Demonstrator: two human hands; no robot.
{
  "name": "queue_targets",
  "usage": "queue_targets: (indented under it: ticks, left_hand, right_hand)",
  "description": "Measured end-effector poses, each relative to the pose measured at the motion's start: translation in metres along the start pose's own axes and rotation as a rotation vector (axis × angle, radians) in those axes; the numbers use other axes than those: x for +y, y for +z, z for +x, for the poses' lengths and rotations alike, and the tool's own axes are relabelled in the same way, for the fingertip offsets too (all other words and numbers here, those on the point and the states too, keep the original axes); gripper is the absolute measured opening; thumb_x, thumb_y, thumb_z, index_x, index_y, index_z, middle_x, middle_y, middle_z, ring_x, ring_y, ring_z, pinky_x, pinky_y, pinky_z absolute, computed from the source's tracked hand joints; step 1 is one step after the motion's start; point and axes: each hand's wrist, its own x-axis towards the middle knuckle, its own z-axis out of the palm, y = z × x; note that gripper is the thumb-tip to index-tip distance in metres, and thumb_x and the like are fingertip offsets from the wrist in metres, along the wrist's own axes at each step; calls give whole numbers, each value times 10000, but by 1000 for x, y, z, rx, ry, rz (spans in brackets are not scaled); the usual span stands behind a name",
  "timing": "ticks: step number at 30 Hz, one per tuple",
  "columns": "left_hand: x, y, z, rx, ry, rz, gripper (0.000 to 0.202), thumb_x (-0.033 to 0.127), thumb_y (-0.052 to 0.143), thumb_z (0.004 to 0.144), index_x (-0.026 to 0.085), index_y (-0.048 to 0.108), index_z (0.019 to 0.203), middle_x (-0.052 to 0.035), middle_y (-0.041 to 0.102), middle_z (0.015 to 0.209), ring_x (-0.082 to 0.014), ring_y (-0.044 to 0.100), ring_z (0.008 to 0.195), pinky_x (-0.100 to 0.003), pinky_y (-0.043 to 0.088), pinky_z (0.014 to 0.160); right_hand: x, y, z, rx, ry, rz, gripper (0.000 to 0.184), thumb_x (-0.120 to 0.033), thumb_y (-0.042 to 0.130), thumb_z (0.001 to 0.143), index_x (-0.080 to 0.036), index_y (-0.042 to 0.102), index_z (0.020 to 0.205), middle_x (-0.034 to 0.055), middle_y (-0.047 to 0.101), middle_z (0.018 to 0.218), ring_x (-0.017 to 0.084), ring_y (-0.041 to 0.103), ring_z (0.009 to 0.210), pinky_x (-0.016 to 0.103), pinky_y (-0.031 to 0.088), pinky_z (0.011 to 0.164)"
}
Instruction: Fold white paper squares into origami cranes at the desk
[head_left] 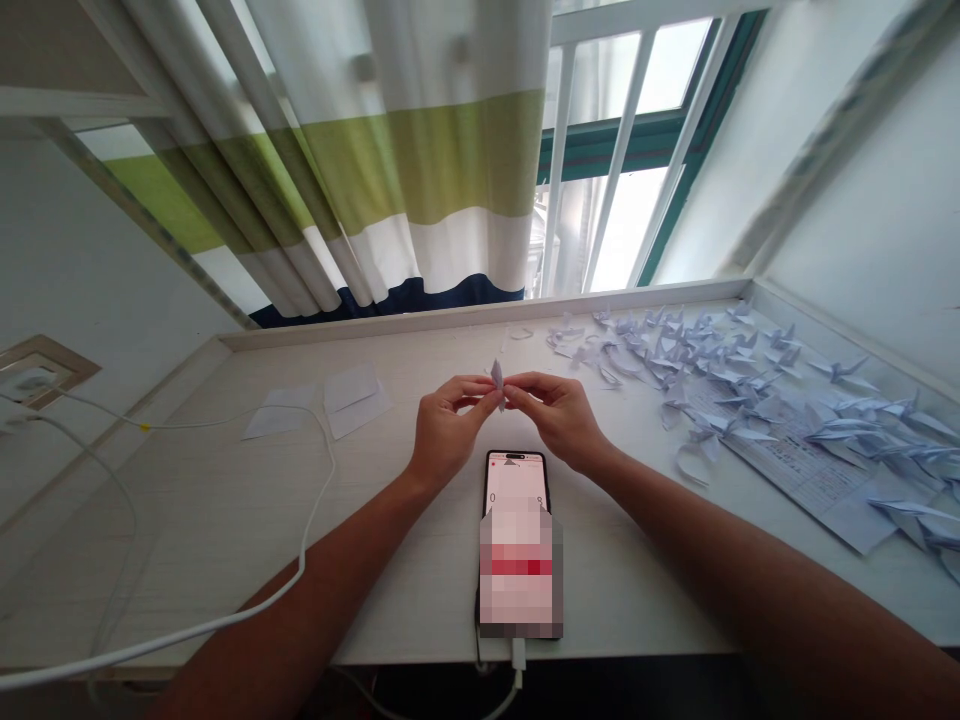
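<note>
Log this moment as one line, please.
left hand: pinches folded paper; right hand: pinches same paper; near side: phone, plugged in; right side: paper cranes; left side: paper sheets

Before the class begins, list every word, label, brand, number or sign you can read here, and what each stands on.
"0": black-framed rectangular phone, upper left.
"8", apparently, its bottom hard to make out: same phone, upper right.
Too small to read: the phone's top line; the print on the white rectangular paper sheet.
Too blurred: the phone's pixelated lower part.
</note>
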Motion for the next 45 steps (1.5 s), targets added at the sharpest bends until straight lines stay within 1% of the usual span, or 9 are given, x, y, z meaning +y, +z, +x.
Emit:
queue_targets:
  ticks: [4,8,11,14,18,21,26,38,45]
  left_hand:
    - [2,0,-1,19,27,33,161,344,797,825,200,817,894,-78,792,1006,-223,737,951,-369,604,879]
    - [4,0,-2,30,29,68,159,338,774,848,205,818,923,-73,799,1001,-224,741,946,-361,595,889]
    - [2,0,-2,44,34,67,153,327,756,857,202,813,926,-70,796,1009,-218,736,966,-346,589,893]
    - [-1,1,-2,56,32,43,154,322,749,853,204,808,932,-66,788,1014,-212,727,975,-331,587,884]
    - [-2,2,-2,25,22,31,158,327,741,856,206,802,937,-67,779,1027,-210,716,994,-324,588,873]
    - [-2,1,-2,25,44,61,158,336,731,870,211,796,943,-69,770,1034,-211,710,998,-326,589,867]
    - [-2,1,-2,22,83,110,153,345,714,894,212,784,921,-72,751,1039,-212,698,993,-324,592,844]
    - [-6,-1,2,6,-1,-7,211,368,707,898,174,762,960,-87,759,1047,-207,712,954,-353,596,874]
    - [-16,1,3,14,19,-54,171,330,722,887,162,745,909,-106,774,1099,-230,730,1041,-389,565,990]
  right_hand:
    - [3,2,-1,11,18,68,384,-541,846,748,-194,804,908,62,788,894,221,730,844,446,628,859]
    - [4,2,-1,84,-7,5,381,-526,867,731,-186,784,883,71,786,878,218,733,821,431,619,855]
    - [-1,3,-3,50,-23,-45,347,-510,849,762,-195,792,896,75,790,918,222,738,872,428,609,900]
    - [-4,6,-4,18,-34,-16,344,-501,853,759,-206,792,924,74,794,972,232,744,946,435,606,943]
    - [1,7,-4,53,-74,-34,359,-529,853,748,-209,785,897,72,797,950,241,754,915,448,618,924]
    - [4,6,-5,78,-105,-117,346,-533,837,771,-220,790,911,71,800,914,249,759,876,456,620,901]
    - [2,9,-7,88,-130,-202,283,-499,763,861,-224,794,922,74,800,961,238,749,879,438,604,897]
    - [-3,8,-2,74,-60,-49,308,-479,819,807,-194,763,911,73,780,916,203,712,821,372,579,778]
    - [-1,7,-1,105,-33,-39,314,-465,854,769,-192,769,899,70,780,894,202,709,810,372,578,772]
